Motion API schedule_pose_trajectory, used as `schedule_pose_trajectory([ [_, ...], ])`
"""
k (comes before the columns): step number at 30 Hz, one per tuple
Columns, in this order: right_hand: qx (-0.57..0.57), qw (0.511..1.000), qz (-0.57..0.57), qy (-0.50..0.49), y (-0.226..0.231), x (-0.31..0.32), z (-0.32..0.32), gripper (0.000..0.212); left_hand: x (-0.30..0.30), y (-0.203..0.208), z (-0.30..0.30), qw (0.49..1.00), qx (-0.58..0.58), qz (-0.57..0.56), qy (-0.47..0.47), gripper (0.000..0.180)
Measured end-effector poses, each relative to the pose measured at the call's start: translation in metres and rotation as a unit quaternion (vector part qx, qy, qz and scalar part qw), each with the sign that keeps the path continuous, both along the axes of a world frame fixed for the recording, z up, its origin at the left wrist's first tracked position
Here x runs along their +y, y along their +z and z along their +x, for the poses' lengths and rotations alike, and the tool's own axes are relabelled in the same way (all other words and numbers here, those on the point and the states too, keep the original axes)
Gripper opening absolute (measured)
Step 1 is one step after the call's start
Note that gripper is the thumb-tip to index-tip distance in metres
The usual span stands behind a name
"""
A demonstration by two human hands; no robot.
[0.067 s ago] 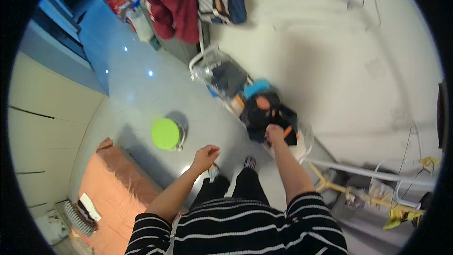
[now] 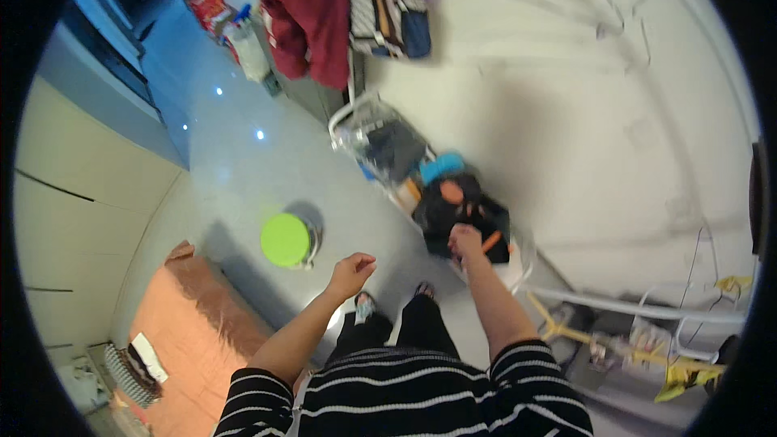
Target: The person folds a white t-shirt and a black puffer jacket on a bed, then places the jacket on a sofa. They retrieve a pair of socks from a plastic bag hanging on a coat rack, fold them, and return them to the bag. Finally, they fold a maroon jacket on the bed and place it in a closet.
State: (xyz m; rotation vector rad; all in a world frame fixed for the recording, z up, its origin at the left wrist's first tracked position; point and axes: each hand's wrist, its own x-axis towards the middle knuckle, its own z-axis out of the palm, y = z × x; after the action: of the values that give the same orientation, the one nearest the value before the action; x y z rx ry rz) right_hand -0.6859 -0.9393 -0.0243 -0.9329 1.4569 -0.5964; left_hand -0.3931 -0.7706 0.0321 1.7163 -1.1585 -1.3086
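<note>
My right hand (image 2: pixel 465 241) reaches over a black bag (image 2: pixel 443 209) with orange parts, which rests on a white-framed rack along the wall. Its fingers are closed at the bag's near side; what they grip, if anything, is hidden. An orange strip (image 2: pixel 491 241) shows just beside that wrist. My left hand (image 2: pixel 351 275) hangs in the air above the floor, loosely curled, with nothing visible in it. Nearest to it is a stool with a round green seat (image 2: pixel 286 239). Beside the black bag lie a blue item (image 2: pixel 442 166) and a clear plastic bag (image 2: pixel 380 142) with dark contents.
An orange-covered bed or couch (image 2: pixel 194 316) stands at the left. Dark red clothing (image 2: pixel 307 16) and a patterned bag (image 2: pixel 388 8) hang at the top. To the right are a white rail (image 2: pixel 615 303) and a yellow hanger (image 2: pixel 558 328). My feet are on the shiny floor (image 2: pixel 243 170).
The view has shifted slightly, so the rack, stool and hanging clothes appear a little lower. Both hands keep nearly the same pose.
</note>
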Motion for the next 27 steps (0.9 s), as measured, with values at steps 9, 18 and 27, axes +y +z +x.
schedule_pose_trajectory([
  [9, -0.107, 0.971, -0.075, 0.199, 0.159, -0.051, 0.148, 0.032, -0.204, 0.130, 0.122, 0.956, 0.045, -0.246, 0.156, 0.030],
  [18, -0.090, 0.966, -0.131, 0.205, 0.202, -0.153, 0.214, 0.031, -0.408, 0.346, 0.245, 0.768, -0.306, -0.505, 0.247, 0.064],
  [27, -0.075, 0.920, -0.276, 0.268, 0.255, -0.219, 0.299, 0.031, -0.539, 0.498, 0.263, 0.732, -0.505, -0.397, 0.226, 0.103],
])
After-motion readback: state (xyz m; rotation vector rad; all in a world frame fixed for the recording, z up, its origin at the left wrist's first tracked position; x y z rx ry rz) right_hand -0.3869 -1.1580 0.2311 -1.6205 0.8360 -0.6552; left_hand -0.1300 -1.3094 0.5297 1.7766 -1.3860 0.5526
